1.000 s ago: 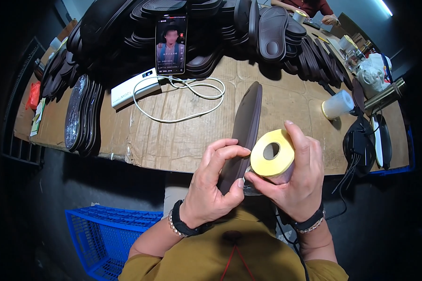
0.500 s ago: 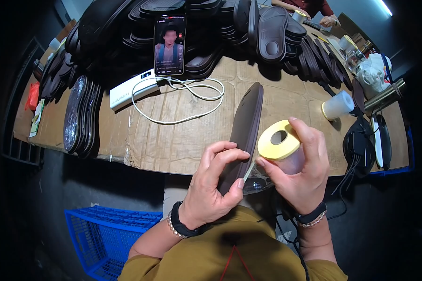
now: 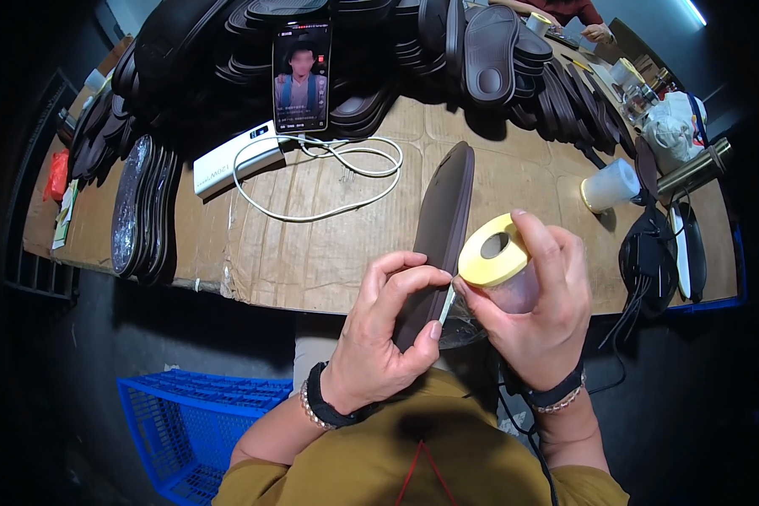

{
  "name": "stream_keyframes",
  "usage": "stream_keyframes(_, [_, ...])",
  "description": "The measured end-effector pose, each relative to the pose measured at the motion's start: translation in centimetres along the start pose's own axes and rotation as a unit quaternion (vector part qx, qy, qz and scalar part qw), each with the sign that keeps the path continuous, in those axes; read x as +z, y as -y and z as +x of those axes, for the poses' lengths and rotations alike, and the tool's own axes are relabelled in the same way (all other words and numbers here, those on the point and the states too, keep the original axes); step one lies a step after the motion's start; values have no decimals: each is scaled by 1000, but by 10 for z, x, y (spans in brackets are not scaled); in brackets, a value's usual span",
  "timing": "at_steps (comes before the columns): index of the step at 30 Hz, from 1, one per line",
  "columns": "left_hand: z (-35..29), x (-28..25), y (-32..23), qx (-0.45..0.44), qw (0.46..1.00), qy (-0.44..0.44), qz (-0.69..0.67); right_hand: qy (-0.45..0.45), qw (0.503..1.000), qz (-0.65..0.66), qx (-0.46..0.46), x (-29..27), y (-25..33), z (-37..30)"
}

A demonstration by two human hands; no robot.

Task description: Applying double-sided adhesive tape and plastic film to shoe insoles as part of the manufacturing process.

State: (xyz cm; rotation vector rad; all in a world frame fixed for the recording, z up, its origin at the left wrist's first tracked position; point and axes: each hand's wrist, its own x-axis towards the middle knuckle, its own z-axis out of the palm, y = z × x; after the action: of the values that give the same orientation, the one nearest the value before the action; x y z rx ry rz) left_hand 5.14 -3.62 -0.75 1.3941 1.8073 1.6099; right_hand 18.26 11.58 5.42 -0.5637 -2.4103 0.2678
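My left hand point(image 3: 371, 333) grips a dark brown shoe sole point(image 3: 441, 207) by its near end, fingers on the flat face and thumb at the edge. The sole stands on its side above the front of the table. A pale yellow roll of tape point(image 3: 479, 271) sits in my right hand point(image 3: 552, 308), its ring-shaped end tilted up and its core hole showing. My right thumb is at the roll's lower left, beside the sole. Between roll and sole runs a short pale strip point(image 3: 449, 305), close to my left thumb. Whether it sticks to the sole cannot be told.
Dark soles point(image 3: 489, 63) are heaped along the back, with another stack point(image 3: 146, 211) at left. A phone point(image 3: 302, 80) leans behind a white power bank point(image 3: 238, 160) and looped cable point(image 3: 346, 208). Another roll point(image 3: 609, 187) stands right. A blue crate point(image 3: 202, 422) is below; a co-worker's hand point(image 3: 597, 34) shows far right.
The roll and my right hand have shifted slightly left, toward the sole. The pale strip now sits steeper along the sole's edge. My left hand keeps the same hold.
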Motion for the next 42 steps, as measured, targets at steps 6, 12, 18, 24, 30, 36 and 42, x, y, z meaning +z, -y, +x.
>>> stream_keyframes(6, [0, -1, 2, -20, 1000, 15, 15, 9, 1000, -28, -9, 1, 6, -4])
stream_keyframes(12, [1, 3, 7, -73, 997, 11, 19, 44, 998, -37, -7, 1, 10, -14])
stream_keyframes(18, [4, 6, -1, -135, 991, 7, -10, 35, 998, -38, -33, 7, 6, -15])
stream_keyframes(24, [6, 3, -5, -155, 987, 24, 13, 60, 997, -29, -42, 6, 2, -11])
stream_keyframes(30, [15, 9, 9, -44, 999, 28, -2, 97, 993, 11, -68, -6, -10, -3])
stream_keyframes(36, [15, 13, 9, -39, 997, 61, 33, 111, 986, 117, -41, -16, -30, 7])
stream_keyframes(42, [17, 17, 7, -40, 996, 62, 49, 28, 997, 72, -6, -7, -30, 3])
